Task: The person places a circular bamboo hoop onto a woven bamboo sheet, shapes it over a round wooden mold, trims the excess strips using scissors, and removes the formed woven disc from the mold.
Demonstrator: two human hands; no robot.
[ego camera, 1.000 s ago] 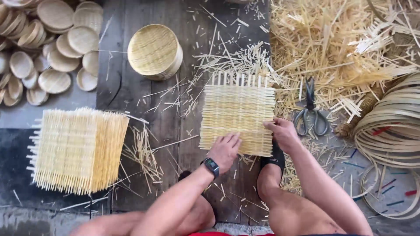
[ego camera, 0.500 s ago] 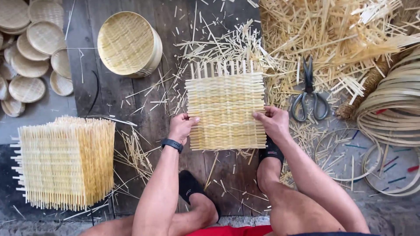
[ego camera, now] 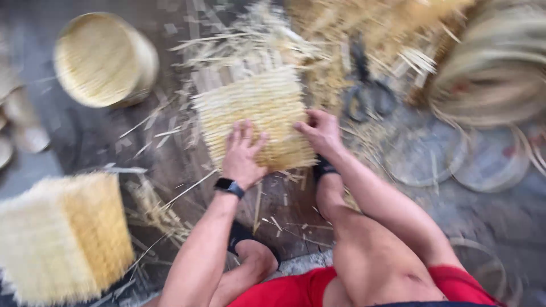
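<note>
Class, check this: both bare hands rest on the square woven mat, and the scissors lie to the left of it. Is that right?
Not quite. The head view shows the scissors lying right of the woven mat, not left. The left hand and right hand do rest on it.

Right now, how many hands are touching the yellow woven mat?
2. The left hand lies flat on the woven mat near its lower middle; the right hand presses its right edge. No other hands show.
</note>
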